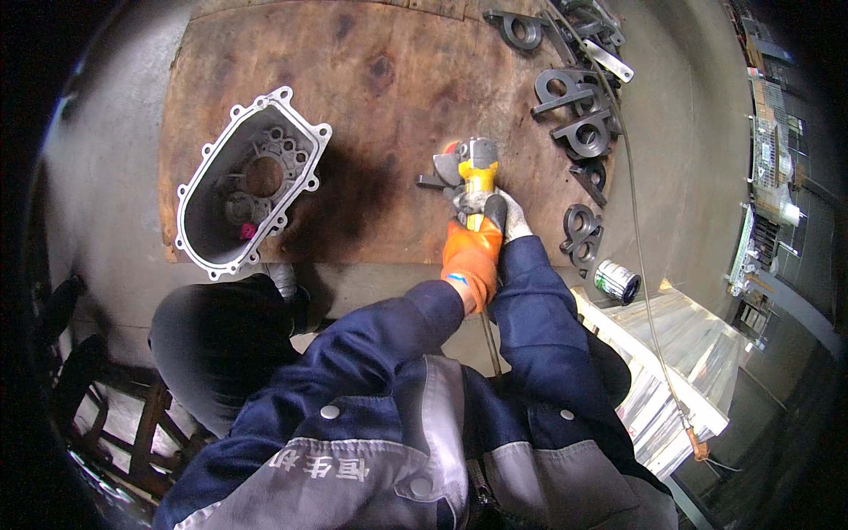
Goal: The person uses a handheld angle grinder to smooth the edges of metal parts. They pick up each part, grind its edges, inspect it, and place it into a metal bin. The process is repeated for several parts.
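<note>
A yellow and grey angle grinder [478, 173] is gripped by both my hands over the brown wooden board. My left hand [472, 258], in an orange glove, is closed round its rear end. Just beyond it, my right hand [512, 216], in a whitish glove, wraps the grinder's body; part of this hand is hidden behind the left. The grinder's head lies against or just above a small dark metal part [430, 180], and an orange-red patch shows beside its guard. I cannot tell whether the disc touches the part.
A large open grey metal housing [187, 212] stands at the board's left. Several dark ringed brackets [585, 134] lie along the right edge of the wooden board [371, 115]. A can [617, 281] sits near its right corner. A cable [632, 185] runs down the right side past a pale crate [680, 344].
</note>
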Demonstrator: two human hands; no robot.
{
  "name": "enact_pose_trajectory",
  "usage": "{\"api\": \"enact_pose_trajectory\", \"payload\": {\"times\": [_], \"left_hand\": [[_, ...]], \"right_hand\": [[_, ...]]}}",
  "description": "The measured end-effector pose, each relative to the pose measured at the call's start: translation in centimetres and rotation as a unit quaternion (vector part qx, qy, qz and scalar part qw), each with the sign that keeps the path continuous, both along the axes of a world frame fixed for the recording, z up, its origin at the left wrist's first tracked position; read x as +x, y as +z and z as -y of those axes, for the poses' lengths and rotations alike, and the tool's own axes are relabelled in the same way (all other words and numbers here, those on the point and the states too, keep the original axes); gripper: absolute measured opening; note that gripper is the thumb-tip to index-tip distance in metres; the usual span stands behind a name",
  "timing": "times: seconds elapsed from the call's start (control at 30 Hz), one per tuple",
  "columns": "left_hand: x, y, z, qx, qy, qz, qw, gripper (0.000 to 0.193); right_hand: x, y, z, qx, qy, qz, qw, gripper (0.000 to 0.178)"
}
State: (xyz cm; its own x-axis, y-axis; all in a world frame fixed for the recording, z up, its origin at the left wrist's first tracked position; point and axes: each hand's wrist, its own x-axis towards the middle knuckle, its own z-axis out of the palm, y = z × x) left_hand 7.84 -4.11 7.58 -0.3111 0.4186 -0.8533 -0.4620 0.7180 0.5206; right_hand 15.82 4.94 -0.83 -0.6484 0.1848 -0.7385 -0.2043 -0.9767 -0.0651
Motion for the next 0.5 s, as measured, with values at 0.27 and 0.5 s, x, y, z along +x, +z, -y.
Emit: {"api": "enact_pose_trajectory", "payload": {"times": [0.27, 0.5], "left_hand": [[2.4, 2.9, 3.2, -0.052, -0.032, -0.03, 0.998, 0.069], [0.8, 0.4, 4.3, 0.121, -0.214, -0.063, 0.967, 0.069]], "right_hand": [[1.3, 4.8, 4.0, 0.237, 0.145, 0.195, 0.941, 0.042], [8.1, 13.3, 3.8, 0.189, -0.081, 0.203, 0.957, 0.031]]}}
